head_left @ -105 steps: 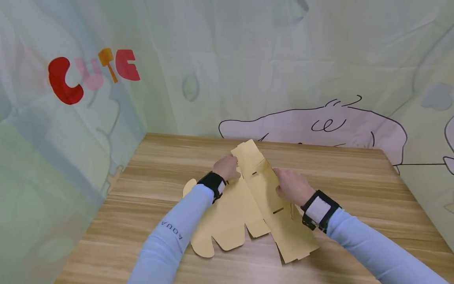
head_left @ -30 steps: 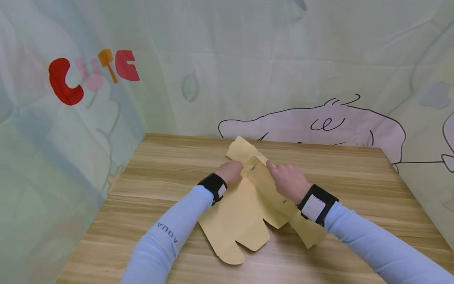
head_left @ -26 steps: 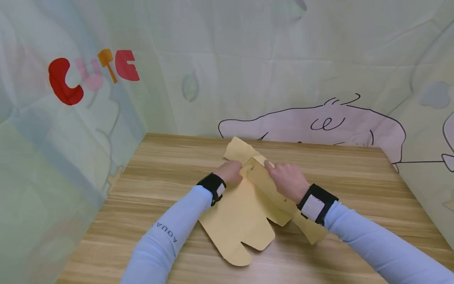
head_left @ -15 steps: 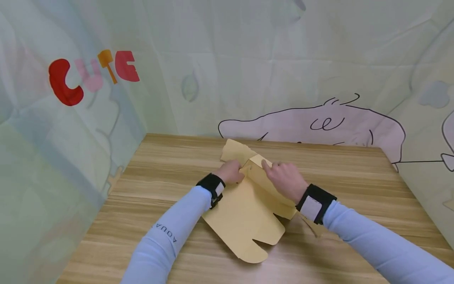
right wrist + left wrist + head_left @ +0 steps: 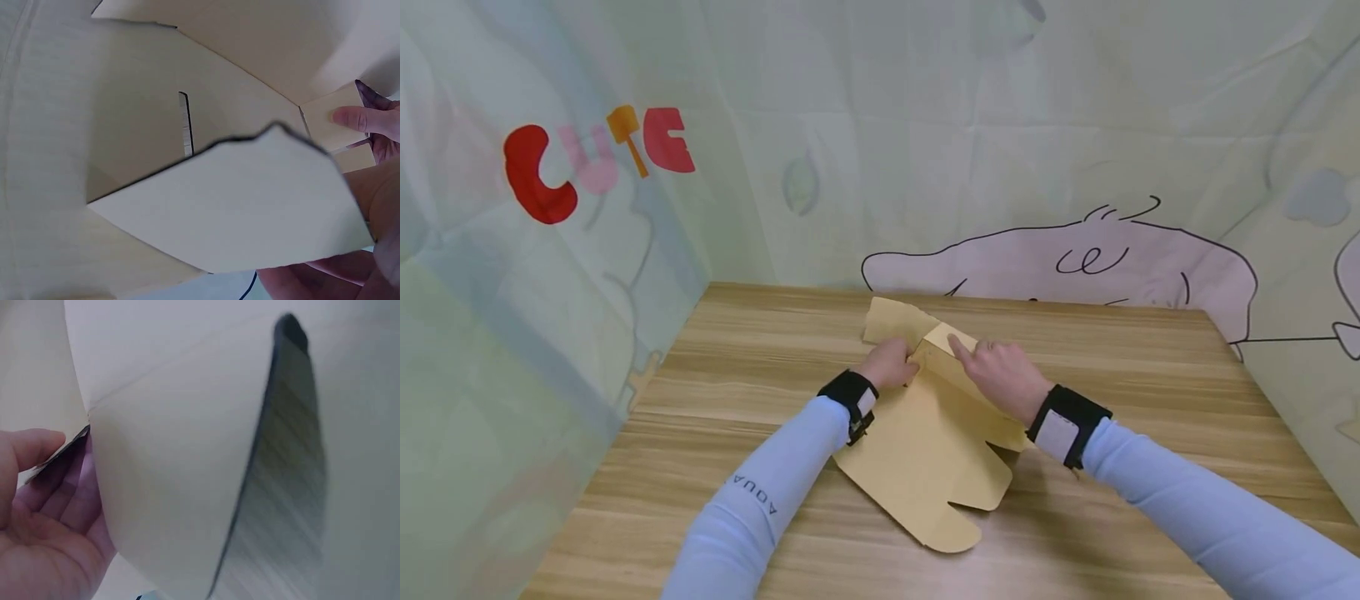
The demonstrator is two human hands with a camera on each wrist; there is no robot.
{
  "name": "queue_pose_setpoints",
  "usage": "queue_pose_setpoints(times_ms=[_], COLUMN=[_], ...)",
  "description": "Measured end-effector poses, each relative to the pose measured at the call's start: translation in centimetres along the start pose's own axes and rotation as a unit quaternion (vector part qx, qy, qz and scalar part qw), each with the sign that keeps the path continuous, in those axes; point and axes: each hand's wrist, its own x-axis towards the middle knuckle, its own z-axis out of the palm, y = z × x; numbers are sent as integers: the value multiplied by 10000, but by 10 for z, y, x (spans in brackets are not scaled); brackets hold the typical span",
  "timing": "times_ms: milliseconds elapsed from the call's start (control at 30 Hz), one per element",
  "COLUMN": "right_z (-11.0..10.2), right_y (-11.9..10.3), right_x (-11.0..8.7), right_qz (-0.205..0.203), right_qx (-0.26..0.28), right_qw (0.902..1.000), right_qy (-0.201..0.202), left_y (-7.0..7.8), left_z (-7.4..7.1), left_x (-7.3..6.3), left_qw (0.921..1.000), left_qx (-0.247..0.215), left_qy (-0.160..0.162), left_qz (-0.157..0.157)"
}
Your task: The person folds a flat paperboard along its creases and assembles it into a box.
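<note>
A die-cut brown cardboard box blank (image 5: 917, 450) lies tilted on the table, its right side wall folded up. My left hand (image 5: 886, 365) pinches a small flap near the far corner; the left wrist view shows the thumb (image 5: 40, 447) on one face and fingers behind. On the right, my right hand (image 5: 1006, 379) grips the raised wall, its index finger lying along the folded-over top strip (image 5: 950, 339). A rounded end flap (image 5: 951, 533) points toward me. In the right wrist view a slot (image 5: 187, 125) shows in a panel, and my right fingers (image 5: 312, 275) are partly hidden behind cardboard.
A wood-grain table (image 5: 722, 375) extends around the cardboard. Printed fabric walls rise behind it and at the left, with large letters (image 5: 542, 175) on the left one. Another cardboard panel (image 5: 891, 321) sticks out toward the back edge.
The right side of the blank has folded up from nearly flat, and its strip has turned over the top. The near end has swung right; the far panel has shifted left. Both hands keep hold.
</note>
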Motion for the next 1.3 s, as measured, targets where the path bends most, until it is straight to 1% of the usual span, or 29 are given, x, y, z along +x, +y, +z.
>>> queue_pose_setpoints(times_ms=[167,300,400,500,533,600,667,767,833,867,933,1033,1100,1300], right_z=[1,0,0,1,1,2,2,2,2,2,1,1,1,0], right_y=[2,2,3,4,4,5,4,4,3,3,3,2,1,-2], right_x=[0,0,0,-2,-2,-2,-2,-1,-1,-1,-1,-1,-1,-2], right_qz=[-36,-72,-106,-140,-146,-159,-161,-190,-221,-238,-271,-318,-365,-526], right_qx=[-51,-48,-58,-114,-144,-198,-261,-342,-367,-382,-429,-513,-611,-997], right_qw=[10000,9999,9999,9998,9998,9996,9995,9992,9990,9989,9987,9981,9974,9936], right_qy=[-62,-98,-27,72,81,94,69,73,99,102,99,95,87,98], left_y=[-4,-4,-1,4,6,11,16,20,21,21,21,21,21,17], left_z=[2,-2,-7,-12,-13,-15,-15,-12,-8,-6,-3,-1,0,3], left_x=[-1,-2,-3,-2,-2,-1,-1,-1,-1,-1,-1,-3,-5,-12], left_qw=[9998,9995,9996,9997,9996,9986,9952,9850,9786,9769,9770,9800,9821,9841], left_qx=[166,154,38,76,133,365,784,1515,1843,1922,1890,1698,1549,1364], left_qy=[47,112,57,4,31,146,332,544,640,655,713,762,809,893], left_qz=[84,232,259,235,254,342,483,624,661,664,679,705,707,704])
